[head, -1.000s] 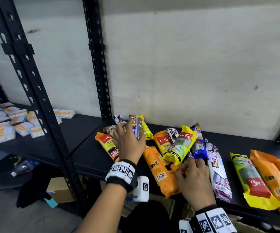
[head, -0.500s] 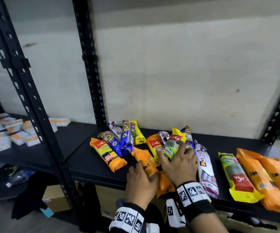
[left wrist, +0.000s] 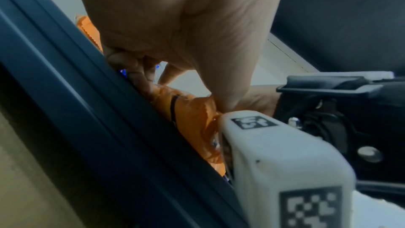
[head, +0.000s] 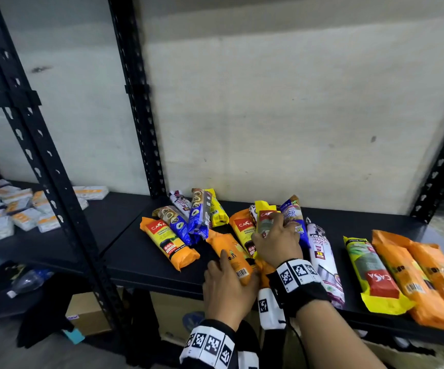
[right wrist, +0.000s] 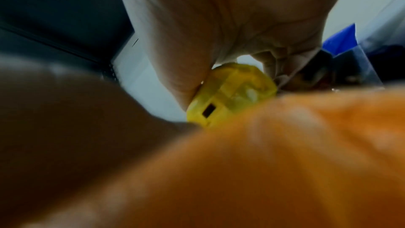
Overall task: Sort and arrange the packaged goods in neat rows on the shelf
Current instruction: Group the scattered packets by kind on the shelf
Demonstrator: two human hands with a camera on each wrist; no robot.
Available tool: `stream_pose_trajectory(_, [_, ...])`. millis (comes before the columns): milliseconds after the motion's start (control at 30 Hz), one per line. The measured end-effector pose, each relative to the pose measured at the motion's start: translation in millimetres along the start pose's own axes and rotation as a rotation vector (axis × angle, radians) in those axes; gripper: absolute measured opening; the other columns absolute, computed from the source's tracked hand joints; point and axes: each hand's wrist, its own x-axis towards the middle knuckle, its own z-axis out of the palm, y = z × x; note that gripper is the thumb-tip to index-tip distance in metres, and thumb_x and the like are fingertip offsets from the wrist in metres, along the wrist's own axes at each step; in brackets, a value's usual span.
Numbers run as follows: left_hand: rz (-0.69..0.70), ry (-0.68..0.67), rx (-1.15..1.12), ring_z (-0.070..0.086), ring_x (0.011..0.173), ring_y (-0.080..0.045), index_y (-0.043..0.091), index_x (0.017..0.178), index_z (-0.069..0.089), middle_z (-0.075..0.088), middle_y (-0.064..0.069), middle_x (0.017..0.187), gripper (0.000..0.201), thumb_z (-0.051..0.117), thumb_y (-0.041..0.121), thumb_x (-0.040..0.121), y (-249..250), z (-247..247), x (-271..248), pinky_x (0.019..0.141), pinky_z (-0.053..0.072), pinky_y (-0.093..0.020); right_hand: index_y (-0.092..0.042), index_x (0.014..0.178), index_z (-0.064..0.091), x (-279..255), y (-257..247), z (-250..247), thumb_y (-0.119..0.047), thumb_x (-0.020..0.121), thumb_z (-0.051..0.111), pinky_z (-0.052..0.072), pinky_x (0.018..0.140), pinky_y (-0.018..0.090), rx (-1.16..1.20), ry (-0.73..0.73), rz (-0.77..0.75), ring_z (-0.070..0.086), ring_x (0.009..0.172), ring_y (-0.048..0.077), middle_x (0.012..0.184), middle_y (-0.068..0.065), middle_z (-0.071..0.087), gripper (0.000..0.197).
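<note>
Left hand [head: 227, 284] curls around the near end of an orange pack [head: 231, 253] lying at the front edge of the black shelf [head: 141, 259]. Right hand [head: 276, 239] grips a yellow pack [head: 264, 217] in the middle pile, fingers wrapped over it; the wrist view is blurry, so the grip looks firm at best. Blue packs [head: 198, 221] lie left, more orange packs [head: 417, 275] far right.
</note>
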Motion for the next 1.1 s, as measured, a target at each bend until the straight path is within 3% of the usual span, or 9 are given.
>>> stream_pose_trajectory(167, [-0.023,-0.019,0.004,0.03,0.14,-0.035,0.023,0.158,0.009,0.028,-0.015,0.154,0.095,0.046,0.072,0.086,2,0,3,0.111,0.032,-0.047,-0.007,0.135,0.042,9,5,-18,-0.033,0.091,0.055,0.035,0.101,0.05,-0.157,0.12,-0.17,0.045,0.115,0.046,0.122,0.03,0.053,0.052])
stream_pose_trajectory(333, [-0.029,0.019,0.006,0.036,0.136,-0.034,0.025,0.157,0.012,0.036,-0.015,0.148,0.096,0.04,0.079,0.083,2,4,2,0.108,0.036,-0.05,-0.012,0.137,0.035,51,12,-39,-0.035,0.092,0.052,0.033,0.103,0.051,-0.112,-0.002,-0.068,0.038,0.125,0.047,0.135,0.03,0.045,0.054])
stream_pose_trajectory(500, [-0.067,-0.004,0.022,0.031,0.141,-0.035,0.027,0.157,0.011,0.031,-0.015,0.154,0.1,0.036,0.085,0.078,6,2,3,0.111,0.034,-0.052,-0.012,0.144,0.026,64,16,-39,-0.038,0.094,0.052,0.029,0.108,0.05,-0.142,-0.115,0.006,0.03,0.135,0.045,0.144,0.028,0.039,0.062])
stream_pose_trajectory(633, [-0.074,-0.01,0.065,0.03,0.141,-0.034,0.028,0.157,0.012,0.028,-0.014,0.155,0.099,0.035,0.085,0.079,7,3,3,0.108,0.036,-0.051,-0.02,0.144,0.034,65,18,-32,-0.037,0.092,0.054,0.031,0.108,0.051,-0.145,-0.114,0.021,0.027,0.135,0.043,0.147,0.025,0.034,0.058])
stream_pose_trajectory(900, [-0.071,-0.009,0.083,0.032,0.138,-0.033,0.029,0.156,0.013,0.031,-0.013,0.152,0.098,0.035,0.084,0.078,8,3,1,0.106,0.039,-0.05,-0.018,0.142,0.036,61,14,-36,-0.045,0.09,0.054,0.03,0.108,0.053,-0.235,-0.134,0.014,0.025,0.136,0.042,0.15,0.02,0.028,0.061])
stream_pose_trajectory(1033, [-0.079,-0.014,0.075,0.036,0.135,-0.034,0.026,0.156,0.013,0.036,-0.014,0.148,0.098,0.042,0.079,0.079,13,-1,-2,0.104,0.04,-0.048,-0.019,0.128,0.053,35,4,-43,-0.044,0.089,0.054,0.036,0.1,0.05,-0.313,0.171,-0.206,0.032,0.126,0.035,0.136,0.011,0.038,0.046])
stream_pose_trajectory(1100, [-0.102,-0.037,0.052,0.039,0.132,-0.035,0.019,0.156,0.013,0.039,-0.015,0.144,0.102,0.051,0.073,0.078,17,-5,-1,0.102,0.041,-0.046,-0.014,0.123,0.058,20,-2,-41,-0.041,0.09,0.057,0.044,0.095,0.043,-0.268,0.11,-0.304,0.046,0.119,0.032,0.13,0.012,0.049,0.042])
